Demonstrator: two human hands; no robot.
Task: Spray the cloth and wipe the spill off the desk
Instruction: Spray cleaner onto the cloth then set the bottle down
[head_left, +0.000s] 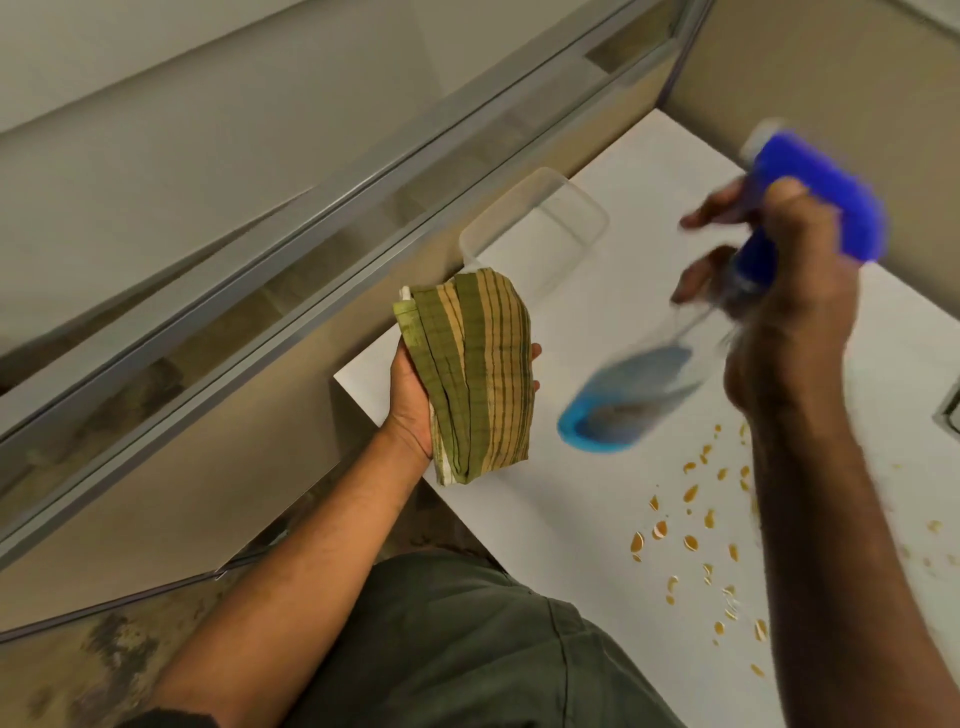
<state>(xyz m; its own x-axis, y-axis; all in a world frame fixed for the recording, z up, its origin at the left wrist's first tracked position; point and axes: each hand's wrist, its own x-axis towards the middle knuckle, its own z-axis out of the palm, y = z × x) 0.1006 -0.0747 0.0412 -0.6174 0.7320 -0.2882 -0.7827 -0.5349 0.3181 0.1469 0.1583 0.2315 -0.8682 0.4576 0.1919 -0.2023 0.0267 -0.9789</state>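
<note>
My left hand (410, 395) holds a folded green and tan striped cloth (475, 374) upright over the desk's left corner. To its right, my right hand (779, 291) grips a clear spray bottle (639, 389) with a blue trigger head and a little blue liquid at the bottom. The bottle is blurred and tilted, its base pointing down toward the cloth side, held above the white desk (571, 519). Orange-brown drops of the spill (696, 540) are scattered on the desk in front of me, below the bottle.
A clear plastic container (535, 234) stands at the desk's far left edge beside a beige partition with a metal rail (260, 291). My dark green trousers (441, 649) show at the bottom. A dark metal fitting (953, 410) sits at the right edge.
</note>
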